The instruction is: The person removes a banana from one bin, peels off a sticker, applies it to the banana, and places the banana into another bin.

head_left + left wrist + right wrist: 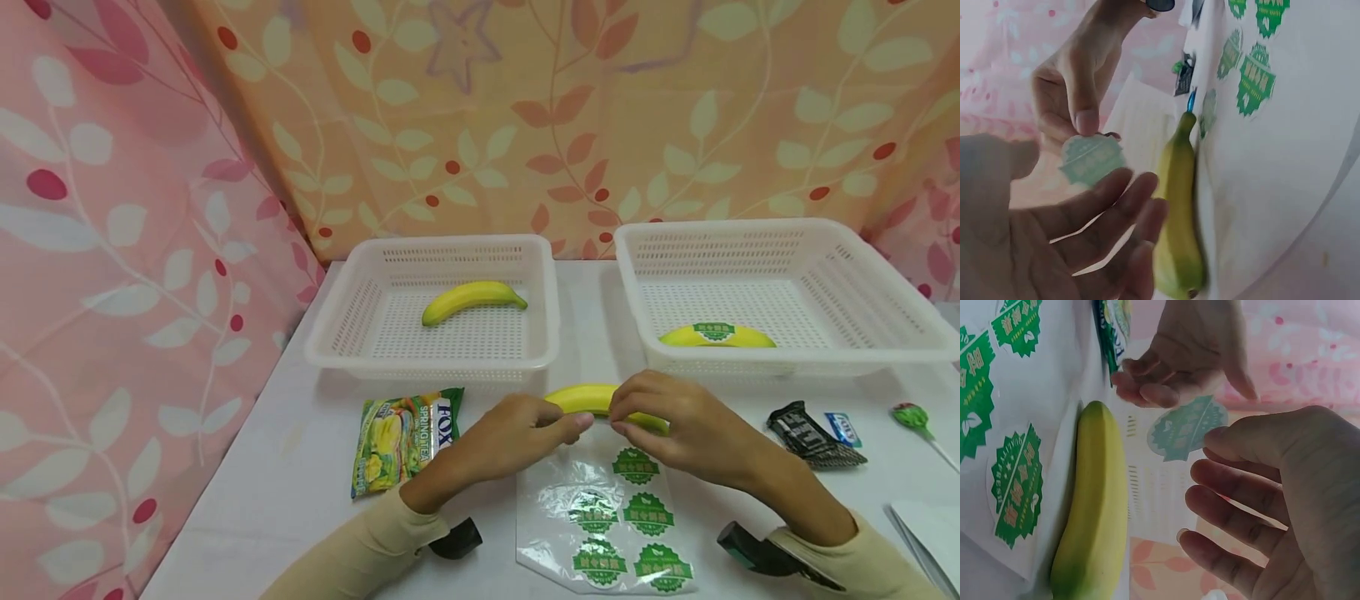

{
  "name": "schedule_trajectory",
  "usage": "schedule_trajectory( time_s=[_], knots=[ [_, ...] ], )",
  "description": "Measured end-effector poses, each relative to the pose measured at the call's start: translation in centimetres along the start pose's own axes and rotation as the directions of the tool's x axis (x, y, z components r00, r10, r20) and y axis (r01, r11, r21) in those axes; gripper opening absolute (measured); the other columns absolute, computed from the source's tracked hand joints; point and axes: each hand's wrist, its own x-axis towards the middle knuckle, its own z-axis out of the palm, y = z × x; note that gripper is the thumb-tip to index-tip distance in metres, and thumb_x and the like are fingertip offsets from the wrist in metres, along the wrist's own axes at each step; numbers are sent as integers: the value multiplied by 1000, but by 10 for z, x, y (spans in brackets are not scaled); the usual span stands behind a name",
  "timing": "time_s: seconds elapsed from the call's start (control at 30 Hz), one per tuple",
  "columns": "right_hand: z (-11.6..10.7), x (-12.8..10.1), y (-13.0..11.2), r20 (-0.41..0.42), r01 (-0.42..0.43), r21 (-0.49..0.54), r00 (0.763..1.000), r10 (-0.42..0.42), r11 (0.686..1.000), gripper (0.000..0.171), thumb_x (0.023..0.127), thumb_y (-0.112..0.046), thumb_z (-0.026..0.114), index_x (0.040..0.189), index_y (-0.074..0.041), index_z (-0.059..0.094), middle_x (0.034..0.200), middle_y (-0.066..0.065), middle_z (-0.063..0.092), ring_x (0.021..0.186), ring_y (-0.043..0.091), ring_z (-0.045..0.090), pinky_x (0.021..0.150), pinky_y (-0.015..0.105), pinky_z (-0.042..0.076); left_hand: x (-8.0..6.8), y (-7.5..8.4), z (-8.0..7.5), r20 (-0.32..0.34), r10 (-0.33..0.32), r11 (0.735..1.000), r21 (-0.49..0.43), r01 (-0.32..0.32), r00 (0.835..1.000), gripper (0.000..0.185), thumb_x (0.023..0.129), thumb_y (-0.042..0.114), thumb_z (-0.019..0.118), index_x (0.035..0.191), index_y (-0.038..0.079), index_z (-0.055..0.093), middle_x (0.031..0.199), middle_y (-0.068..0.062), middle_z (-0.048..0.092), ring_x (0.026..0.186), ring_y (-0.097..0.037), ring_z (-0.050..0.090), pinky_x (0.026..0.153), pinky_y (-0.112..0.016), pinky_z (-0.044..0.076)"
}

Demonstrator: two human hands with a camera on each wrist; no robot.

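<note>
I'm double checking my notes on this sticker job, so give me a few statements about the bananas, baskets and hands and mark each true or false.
1. The banana in the left basket carries a green sticker. False: it is bare; the banana in the right basket has one.
2. A third banana lies on the table in front of the baskets. True.
3. The right hand pinches a loose sticker. True.
4. The sticker sheet holds no more stickers. False: several green ones remain.
5. The left hand grips the candy bag. False: the bag lies beside it, untouched.
</note>
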Motion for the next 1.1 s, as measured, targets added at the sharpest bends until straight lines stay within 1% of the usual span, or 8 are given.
schedule_trajectory(
  time_s=[0.1, 0.23, 0.33, 0.47, 0.53, 0.7, 0.83, 1.1],
  knots=[
    [4, 2, -1, -11, 54, 21, 998, -54, 998, 4, 99, -23, 77, 100, -26, 76, 110, -16, 69, 101, 4, 66, 93, 12, 51, 1, -1, 2, -23, -33, 993, -110, 31, 999, 51, 109, 53, 51, 103, 11, 80, 93, 8, 77, 84, -10, 71, 71, -25, 54],
    [8, 3, -2, -1, 81, 32, 997, -81, 996, 24, 108, -41, 60, 99, -26, 77, 108, -16, 69, 100, 3, 66, 92, 13, 51, 3, -3, 3, -67, -42, 990, -135, 32, 997, 30, 106, 38, 61, 100, 14, 77, 89, 8, 77, 80, -11, 71, 65, -26, 53],
    [7, 2, -3, 9, -4, 28, 1000, 3, 1000, 7, 101, -32, 75, 101, -25, 76, 106, -16, 69, 96, 3, 66, 87, 15, 54, 4, -4, 4, -98, -28, 996, -91, 19, 995, 18, 104, 32, 67, 97, 19, 76, 89, 11, 76, 78, -7, 69, 64, -25, 51],
    [4, 2, -3, 19, -216, 10, 976, 216, 976, 25, 87, -14, 88, 107, -23, 75, 102, -18, 69, 90, 2, 64, 76, 22, 57, 7, -4, 6, -141, 26, 1000, 16, -24, 990, 12, 104, 28, 70, 100, 20, 79, 95, 11, 76, 79, -2, 67, 70, -22, 53],
    [3, 2, -3, 25, -283, 10, 959, 282, 959, 22, 89, -16, 86, 107, -24, 75, 100, -19, 68, 88, 0, 62, 73, 25, 57, 9, -3, 7, -162, 54, 997, 54, -46, 985, 12, 103, 26, 71, 102, 18, 80, 97, 9, 77, 80, -1, 67, 72, -21, 53],
    [7, 1, 6, 21, -307, 73, 952, 306, 949, 18, 93, -11, 82, 97, -26, 72, 95, -20, 67, 84, -2, 62, 71, 25, 57, 15, 0, 10, -196, 107, 986, 148, -79, 975, 20, 103, 27, 73, 114, 12, 81, 108, 3, 79, 94, -4, 69, 82, -21, 53],
    [11, -1, 13, 31, -365, 80, 931, 363, 928, 15, 94, -11, 80, 95, -24, 73, 97, -16, 68, 86, 0, 62, 73, 25, 57, 22, 0, 14, -204, 127, 960, 272, -68, 971, 40, 100, 31, 77, 132, 7, 73, 122, -2, 75, 102, -9, 63, 81, -21, 49],
    [17, -3, 20, 56, -456, 78, 890, 453, 886, 11, 96, -16, 79, 96, -24, 72, 99, -12, 66, 87, 4, 58, 70, 25, 51, 33, 0, 19, -158, 81, 929, 371, -17, 984, 62, 99, 39, 77, 152, 13, 57, 145, 0, 65, 130, -17, 58, 101, -38, 46]
  ],
)
